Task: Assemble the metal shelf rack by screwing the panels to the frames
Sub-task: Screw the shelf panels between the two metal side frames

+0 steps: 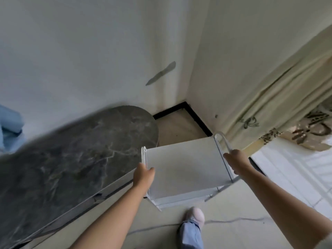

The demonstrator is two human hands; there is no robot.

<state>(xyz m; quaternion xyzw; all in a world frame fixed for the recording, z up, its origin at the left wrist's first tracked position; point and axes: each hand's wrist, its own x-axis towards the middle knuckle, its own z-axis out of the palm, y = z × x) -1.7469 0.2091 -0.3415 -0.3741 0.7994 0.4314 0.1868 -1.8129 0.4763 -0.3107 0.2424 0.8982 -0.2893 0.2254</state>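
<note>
The white shelf rack [183, 169] stood upright on the floor in the corner, just beside the dark marble table [71, 150], its panels seemingly already fixed. The left hand [143, 175] gripped the near frame loop [144, 155] while the right hand [235, 160] curled round the far frame loop [222, 141]. To set it well, I judged, both hands should lower evenly, keeping the top panel level and clear of the curtain [269, 97].
</note>
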